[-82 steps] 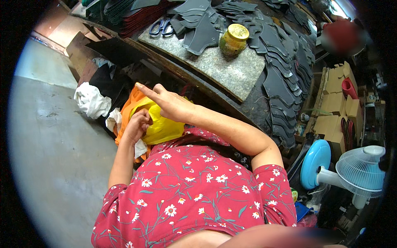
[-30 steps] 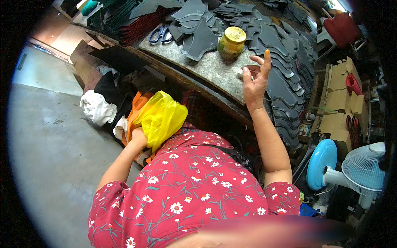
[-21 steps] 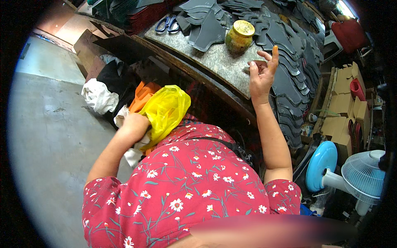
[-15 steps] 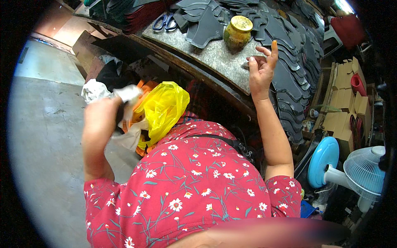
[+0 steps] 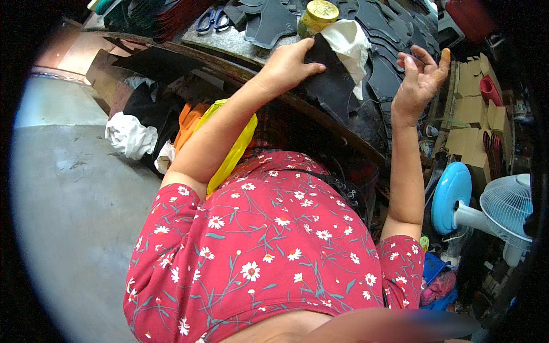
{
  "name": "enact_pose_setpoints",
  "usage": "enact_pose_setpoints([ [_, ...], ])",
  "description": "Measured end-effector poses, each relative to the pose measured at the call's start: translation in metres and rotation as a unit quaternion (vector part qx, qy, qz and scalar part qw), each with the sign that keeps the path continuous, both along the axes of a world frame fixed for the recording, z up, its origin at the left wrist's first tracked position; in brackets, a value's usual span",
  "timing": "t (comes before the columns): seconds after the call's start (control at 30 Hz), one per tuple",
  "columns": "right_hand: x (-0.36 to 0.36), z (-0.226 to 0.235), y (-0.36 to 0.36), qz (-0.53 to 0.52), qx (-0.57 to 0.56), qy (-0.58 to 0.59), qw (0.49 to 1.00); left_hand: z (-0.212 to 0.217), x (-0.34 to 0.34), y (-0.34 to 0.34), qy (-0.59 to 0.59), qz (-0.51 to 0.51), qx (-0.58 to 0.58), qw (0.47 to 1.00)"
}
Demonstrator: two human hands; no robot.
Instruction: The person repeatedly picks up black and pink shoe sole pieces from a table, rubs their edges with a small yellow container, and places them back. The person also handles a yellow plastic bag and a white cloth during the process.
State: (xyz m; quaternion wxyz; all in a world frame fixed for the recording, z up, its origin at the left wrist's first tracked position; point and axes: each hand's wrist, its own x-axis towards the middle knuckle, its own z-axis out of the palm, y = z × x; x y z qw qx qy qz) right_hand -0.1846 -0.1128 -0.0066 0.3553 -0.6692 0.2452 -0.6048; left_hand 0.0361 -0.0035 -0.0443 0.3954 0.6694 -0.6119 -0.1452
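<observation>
While the left hand [image 5: 286,67] pinches it by its left edge between thumb and fingers, the black cloth [image 5: 331,86] spreads over the front part of the counter [image 5: 223,61]; it looks dull, very dark and fairly flat, with angular edges and a slight fold toward its lower side; against its upper right lies the white cloth [image 5: 350,47], bright and softly creased, narrowing to a tip at its lower end; whether the two are joined I cannot tell; just behind them stands the jar [image 5: 312,24], upright, yellow-lidded and mottled green and yellow; to its left are dark cut pieces [image 5: 269,27] and, beyond these, blue-handled scissors [image 5: 221,26]; the right hand [image 5: 420,86] is raised near the black cloth but apart from it, its fingers loosely bent and spread, one fingertip stained orange; the yellow bag [image 5: 239,147] sits partly behind the left forearm.
</observation>
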Motion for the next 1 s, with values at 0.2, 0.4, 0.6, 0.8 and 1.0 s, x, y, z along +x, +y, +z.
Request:
enact_pose_setpoints([
  [0.2,-0.019,-0.012,0.029,0.012,0.011,0.174,0.985,0.0,-0.018,-0.009,-0.244,0.093,-0.072,0.963],
  [0.4,-0.015,-0.024,0.036,-0.023,0.001,0.276,0.961,0.01,-0.029,0.019,-0.266,0.028,-0.166,0.949],
  [0.6,-0.004,-0.029,0.027,-0.065,-0.053,0.33,0.94,-0.008,-0.041,0.025,-0.244,-0.121,-0.146,0.951],
  [0.8,-0.011,-0.02,0.043,0.0,0.033,0.317,0.948,-0.011,-0.03,0.007,-0.226,-0.059,-0.088,0.968],
  [1.0,-0.018,-0.017,0.069,0.003,0.039,0.322,0.946,0.002,-0.028,-0.006,-0.271,-0.101,-0.067,0.955],
])
